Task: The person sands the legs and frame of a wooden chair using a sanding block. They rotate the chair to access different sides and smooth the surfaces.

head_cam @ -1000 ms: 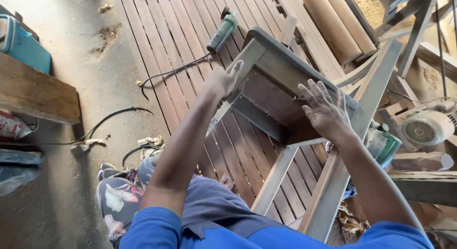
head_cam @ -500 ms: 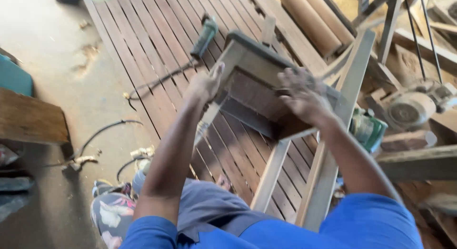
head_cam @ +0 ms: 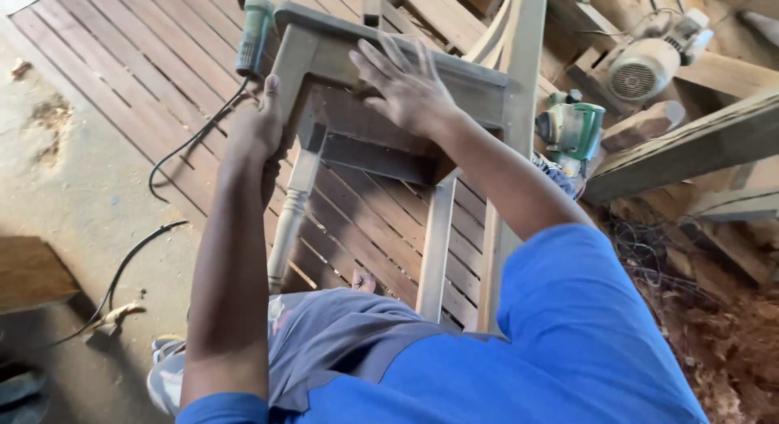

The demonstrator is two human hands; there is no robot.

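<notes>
An unfinished wooden chair frame (head_cam: 454, 79) stands tilted in front of me, its turned front leg (head_cam: 290, 221) pointing down toward my lap. My left hand (head_cam: 258, 124) grips the left corner of the seat frame, fingers wrapped round the top of that leg. Spread flat with the fingers apart, my right hand (head_cam: 406, 87) presses on the seat rail. The chair's long back posts (head_cam: 499, 229) run down beside my right arm.
A green power tool (head_cam: 254, 33) with a black cable (head_cam: 191, 144) lies on the slatted wooden panel (head_cam: 146, 59) behind the chair. A green planer (head_cam: 572, 128) and a grey motor (head_cam: 645, 67) sit right, among timber beams (head_cam: 690, 144). Sawdust covers the floor lower right.
The view has swung down and closer. The chair frame now sits higher in view; my left hand has shifted to grip the seat corner, my right hand stays flat on the rail.
</notes>
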